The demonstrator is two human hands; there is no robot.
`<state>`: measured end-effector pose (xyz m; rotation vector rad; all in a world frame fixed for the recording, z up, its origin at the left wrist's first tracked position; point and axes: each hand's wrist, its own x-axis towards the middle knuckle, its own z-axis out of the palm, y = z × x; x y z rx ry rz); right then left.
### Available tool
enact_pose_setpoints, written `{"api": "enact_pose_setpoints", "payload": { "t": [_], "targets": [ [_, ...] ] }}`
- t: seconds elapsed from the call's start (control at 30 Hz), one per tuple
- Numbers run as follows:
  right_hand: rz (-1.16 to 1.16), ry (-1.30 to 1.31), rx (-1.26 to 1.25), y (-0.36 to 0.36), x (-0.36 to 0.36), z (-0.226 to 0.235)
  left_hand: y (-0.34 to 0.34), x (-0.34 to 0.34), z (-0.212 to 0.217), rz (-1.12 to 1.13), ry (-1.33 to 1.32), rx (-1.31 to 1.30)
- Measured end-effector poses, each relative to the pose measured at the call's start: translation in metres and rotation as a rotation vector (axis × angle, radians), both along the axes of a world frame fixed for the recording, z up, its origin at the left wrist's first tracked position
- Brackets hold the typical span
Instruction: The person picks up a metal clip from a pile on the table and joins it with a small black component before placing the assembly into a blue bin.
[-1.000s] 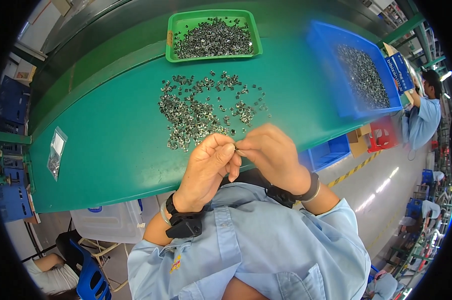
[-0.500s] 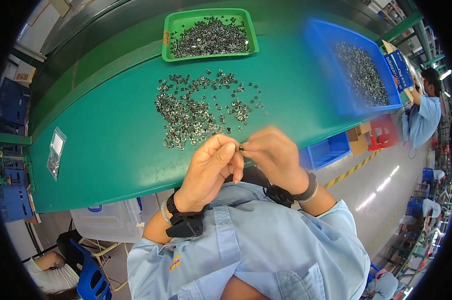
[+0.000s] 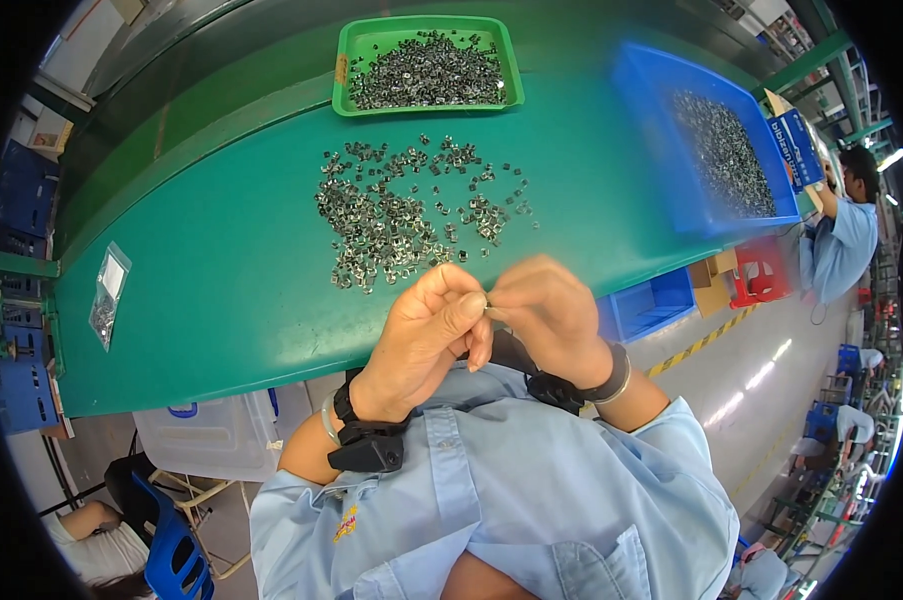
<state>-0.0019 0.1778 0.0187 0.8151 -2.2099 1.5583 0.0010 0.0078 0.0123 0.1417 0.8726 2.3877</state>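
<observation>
The green counter [image 3: 221, 270] curves across the view and serves as the landmark. At its right end sits a large blue bin [image 3: 661, 150] holding small grey metal parts; at its far edge a green tray [image 3: 356, 50] holds more of the same. In the middle of the counter lies a loose scatter of metal clips [image 3: 401, 215], small, dull silver and blocky, spread thin at the rim and thicker to the left. A small clear bag [image 3: 106, 295] lies on the counter's left end. Just off the counter's near edge, the left hand [image 3: 426, 335] and right hand [image 3: 546, 310] meet fingertip to fingertip, both pinching one tiny silvery metal piece [image 3: 489, 311], mostly hidden between them.
</observation>
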Motion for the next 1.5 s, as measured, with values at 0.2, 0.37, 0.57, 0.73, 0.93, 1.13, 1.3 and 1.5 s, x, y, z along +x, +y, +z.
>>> {"api": "enact_pose_setpoints", "payload": {
  "t": [0.2, 0.37, 0.57, 0.73, 0.93, 1.13, 1.3, 1.5],
  "targets": [
    [-0.017, -0.037, -0.003, -0.001, 0.0, -0.005, 0.002, 0.003, -0.001, 0.054, -0.007, -0.103],
    [-0.006, -0.129, -0.1, -0.004, 0.0, -0.003, 0.001, 0.002, 0.0, 0.053, -0.023, 0.002],
    [0.012, -0.181, -0.13, -0.005, -0.002, -0.003, -0.003, -0.001, -0.001, 0.019, 0.023, -0.03],
    [-0.005, -0.229, 0.025, 0.004, -0.04, 0.02, -0.005, -0.005, -0.001, 0.057, -0.017, -0.027],
    [-0.072, -0.24, 0.062, 0.014, -0.165, 0.061, -0.01, -0.013, -0.01, 0.056, -0.048, 0.049],
    [-0.153, -0.235, 0.396, 0.049, -0.132, 0.041, -0.018, -0.01, -0.015, 0.027, -0.056, 0.12],
    [-0.209, -0.232, 0.574, 0.068, -0.06, 0.014, -0.017, -0.012, -0.015, -0.039, -0.023, 0.09],
    [-0.26, -0.067, 0.671, 0.061, -0.05, -0.002, -0.015, -0.01, -0.016, -0.016, 0.002, 0.081]
  ]
}}
